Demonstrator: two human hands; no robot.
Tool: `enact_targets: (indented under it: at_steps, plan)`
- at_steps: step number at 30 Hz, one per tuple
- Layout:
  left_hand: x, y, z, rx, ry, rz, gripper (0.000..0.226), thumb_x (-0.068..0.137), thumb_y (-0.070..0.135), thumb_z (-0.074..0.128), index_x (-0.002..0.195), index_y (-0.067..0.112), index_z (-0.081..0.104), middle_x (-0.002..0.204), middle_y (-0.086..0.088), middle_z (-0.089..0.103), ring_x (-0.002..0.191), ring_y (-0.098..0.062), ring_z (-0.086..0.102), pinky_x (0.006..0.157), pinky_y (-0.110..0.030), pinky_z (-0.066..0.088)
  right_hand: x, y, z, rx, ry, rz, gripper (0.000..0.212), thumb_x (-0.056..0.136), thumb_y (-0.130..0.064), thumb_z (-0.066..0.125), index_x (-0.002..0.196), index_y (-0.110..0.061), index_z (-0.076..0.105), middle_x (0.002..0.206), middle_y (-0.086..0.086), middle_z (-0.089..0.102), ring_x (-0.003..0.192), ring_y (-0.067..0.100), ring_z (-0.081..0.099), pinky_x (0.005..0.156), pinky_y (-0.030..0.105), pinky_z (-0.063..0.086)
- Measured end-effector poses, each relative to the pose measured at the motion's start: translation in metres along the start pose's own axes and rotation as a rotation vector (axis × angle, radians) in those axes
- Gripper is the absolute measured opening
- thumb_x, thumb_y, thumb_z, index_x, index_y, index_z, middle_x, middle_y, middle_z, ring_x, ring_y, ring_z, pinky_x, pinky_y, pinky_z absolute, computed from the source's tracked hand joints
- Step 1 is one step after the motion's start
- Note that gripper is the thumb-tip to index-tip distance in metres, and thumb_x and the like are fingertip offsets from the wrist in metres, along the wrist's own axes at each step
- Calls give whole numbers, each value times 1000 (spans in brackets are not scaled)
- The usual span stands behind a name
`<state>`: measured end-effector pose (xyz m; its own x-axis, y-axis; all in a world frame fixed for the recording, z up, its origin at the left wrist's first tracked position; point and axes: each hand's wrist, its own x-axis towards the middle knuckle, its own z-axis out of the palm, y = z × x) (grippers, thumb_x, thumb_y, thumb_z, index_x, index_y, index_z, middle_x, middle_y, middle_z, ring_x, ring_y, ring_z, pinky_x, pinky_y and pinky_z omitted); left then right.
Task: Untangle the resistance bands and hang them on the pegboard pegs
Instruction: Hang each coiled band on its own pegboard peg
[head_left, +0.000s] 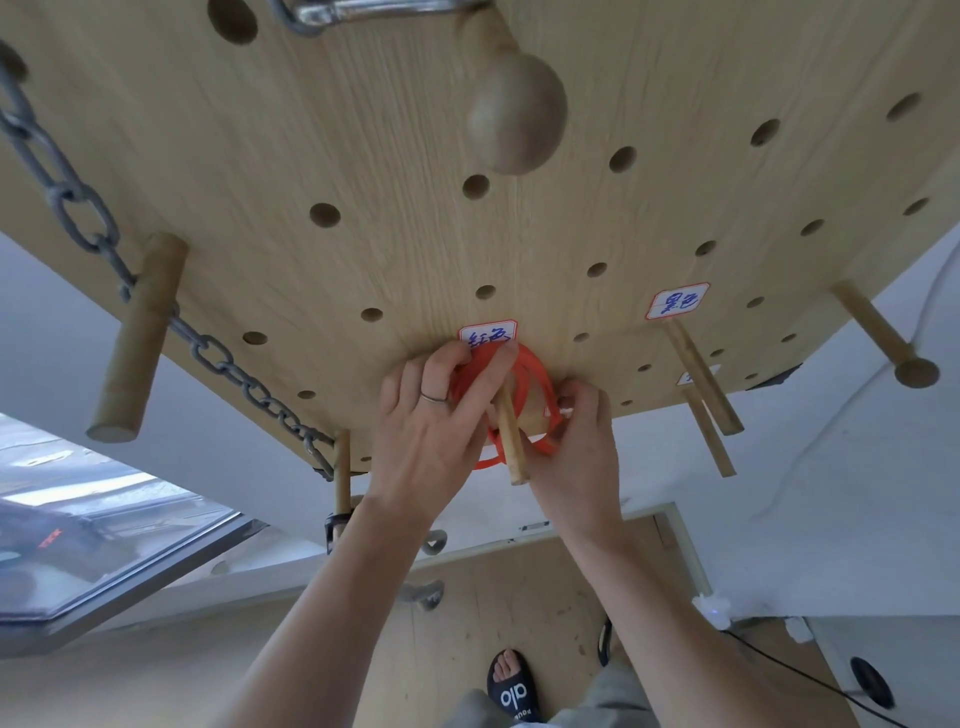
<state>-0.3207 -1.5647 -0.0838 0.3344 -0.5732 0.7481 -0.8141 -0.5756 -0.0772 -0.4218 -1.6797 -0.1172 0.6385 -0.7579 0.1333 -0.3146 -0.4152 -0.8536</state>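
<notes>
Against the wooden pegboard (363, 156), both of the person's hands meet at one slim wooden peg (510, 436) that juts out from the board below a small handwritten label (488, 335). Orange resistance bands (535, 382), several thin loops whose exact number I cannot tell, are ringed around that peg close to the board face. Its long axis runs straight off the board, free end toward the person, and the loops lie roughly flat to the board. Left hand (431, 415), one ring on a finger, has its fingers curled into the loops, gripping them on the left side of the peg. Right hand (576, 441) pinches the bands at their right edge. I count two labels clearly, one round knob (514, 111), a thick dowel (137, 338) with one metal chain (67, 208) draped over it, and three more slim pegs at right.
</notes>
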Motion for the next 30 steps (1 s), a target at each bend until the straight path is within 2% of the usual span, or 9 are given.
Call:
enact_targets:
  at_steps: [3, 5, 12, 20, 26, 30]
  plan:
    - [-4, 5, 4, 12, 21, -33, 59, 91, 19, 68, 143, 37, 48, 125, -2, 43, 91, -23, 47, 84, -38, 40, -4, -4, 7, -43, 3, 5, 71, 71, -60, 78, 114, -12, 47, 112, -2, 48, 86, 30, 62, 64, 41, 51]
    - [-5, 4, 5, 10, 24, -40, 64, 88, 16, 72, 143, 38, 47, 125, -1, 43, 91, -22, 47, 83, -38, 40, -3, -4, 12, -68, 27, 12, 73, 72, -61, 79, 114, -12, 46, 112, -2, 47, 85, 31, 62, 62, 39, 48]
    - [-6, -1, 4, 6, -6, -11, 78, 81, 8, 76, 146, 37, 44, 125, -2, 42, 91, -23, 46, 84, -37, 39, 6, 9, 23, -142, 101, -17, 55, 82, -41, 84, 105, -13, 43, 106, 3, 49, 73, 28, 61, 52, 37, 48]
    - [-5, -6, 0, -13, -36, 21, 75, 87, 5, 69, 150, 36, 41, 127, -2, 41, 93, -23, 45, 84, -37, 39, 8, 16, 25, -146, 121, -47, 42, 89, -31, 78, 105, -8, 46, 105, 7, 51, 69, 28, 59, 55, 28, 40]
    - [-4, -5, -4, -32, -73, 15, 90, 74, -4, 70, 150, 34, 42, 128, -3, 40, 95, -23, 46, 86, -36, 38, 8, 17, 25, -167, 109, -47, 44, 88, -31, 79, 106, -9, 45, 107, 8, 51, 68, 30, 60, 53, 32, 44]
    - [-4, -6, -5, -23, -73, 19, 89, 74, 1, 76, 150, 34, 43, 128, -3, 41, 94, -23, 47, 88, -36, 39, 6, 13, 26, -144, 101, -33, 50, 83, -31, 83, 106, -9, 44, 108, 7, 49, 71, 33, 59, 53, 42, 51]
